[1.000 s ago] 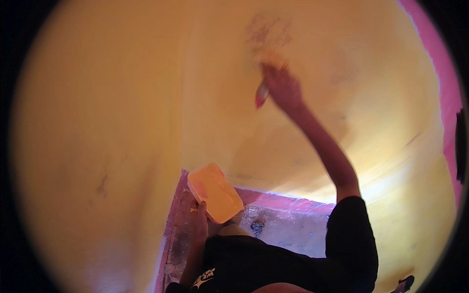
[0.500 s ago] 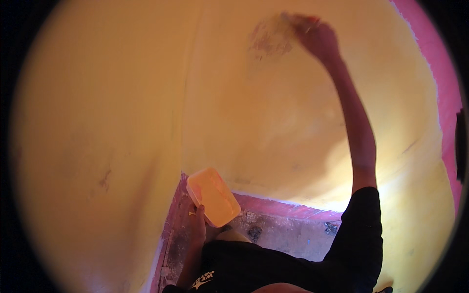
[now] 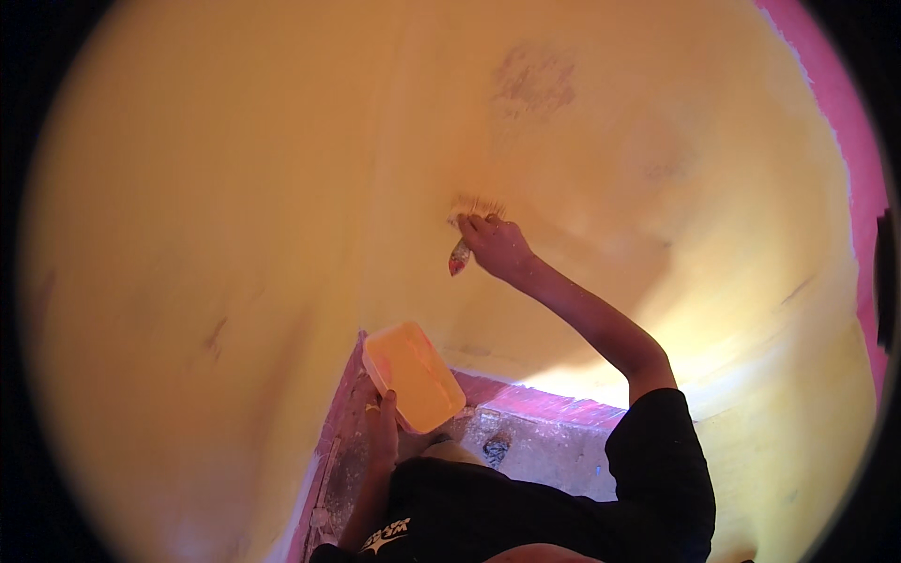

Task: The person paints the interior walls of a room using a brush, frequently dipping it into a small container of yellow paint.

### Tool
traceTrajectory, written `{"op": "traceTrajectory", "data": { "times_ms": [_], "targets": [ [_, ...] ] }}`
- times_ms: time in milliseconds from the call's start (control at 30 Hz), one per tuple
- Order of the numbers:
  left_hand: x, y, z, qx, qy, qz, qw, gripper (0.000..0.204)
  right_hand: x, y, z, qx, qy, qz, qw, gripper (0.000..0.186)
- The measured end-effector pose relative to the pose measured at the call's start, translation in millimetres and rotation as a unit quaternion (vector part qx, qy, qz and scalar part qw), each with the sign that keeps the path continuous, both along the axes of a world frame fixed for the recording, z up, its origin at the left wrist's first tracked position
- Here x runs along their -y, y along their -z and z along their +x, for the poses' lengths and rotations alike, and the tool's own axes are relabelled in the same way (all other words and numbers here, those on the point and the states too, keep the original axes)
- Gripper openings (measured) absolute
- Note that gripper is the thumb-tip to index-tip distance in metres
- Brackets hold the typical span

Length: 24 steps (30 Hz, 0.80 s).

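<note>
My right hand (image 3: 498, 246) is closed around a paintbrush (image 3: 459, 258), its spread bristles pointing up against the yellow wall (image 3: 441, 122). The handle, reddish at its end, sticks out below my fingers. Lower down, my left hand (image 3: 382, 422) grips the near left side of a rectangular plastic tub (image 3: 414, 377), thumb at the rim. Yellow-orange paint covers the tub's inside. A dark, rough patch (image 3: 533, 80) marks the wall above the brush.
A pink band (image 3: 554, 405) runs along the foot of the wall, meeting a grey, stained floor (image 3: 563, 460). Another yellow wall (image 3: 188, 281) joins at the left corner. Pink paint (image 3: 845, 122) borders the far right. A dark crumpled thing (image 3: 496, 448) lies on the floor.
My right hand has come down and left with the brush, from beside the dark patch to the middle of the wall. The left hand and tub stay nearly in place.
</note>
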State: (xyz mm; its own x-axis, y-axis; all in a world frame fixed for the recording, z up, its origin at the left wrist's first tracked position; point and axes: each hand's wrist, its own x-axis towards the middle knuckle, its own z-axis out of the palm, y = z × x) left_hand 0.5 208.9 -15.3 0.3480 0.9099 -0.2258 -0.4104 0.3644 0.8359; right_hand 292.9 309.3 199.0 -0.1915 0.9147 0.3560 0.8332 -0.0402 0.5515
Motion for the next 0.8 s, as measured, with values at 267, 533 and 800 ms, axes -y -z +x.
{"op": "traceTrajectory", "data": {
  "times_ms": [267, 533, 800],
  "targets": [
    [-3, -2, 0, -0.025, -0.006, 0.004, 1.000, 0.033, -17, -184, 18, -0.130, 0.083, 0.123, 0.980, 0.042],
    [-2, -2, -1, -0.020, -0.007, -0.010, 1.000, 0.033, -14, -325, -30, 0.010, -0.018, 0.324, 0.946, 0.027],
    [4, -8, 0, -0.043, -0.026, 0.017, 0.999, 0.036, -42, -73, 22, 0.082, -0.050, 0.195, 0.976, 0.045]
  ]
}}
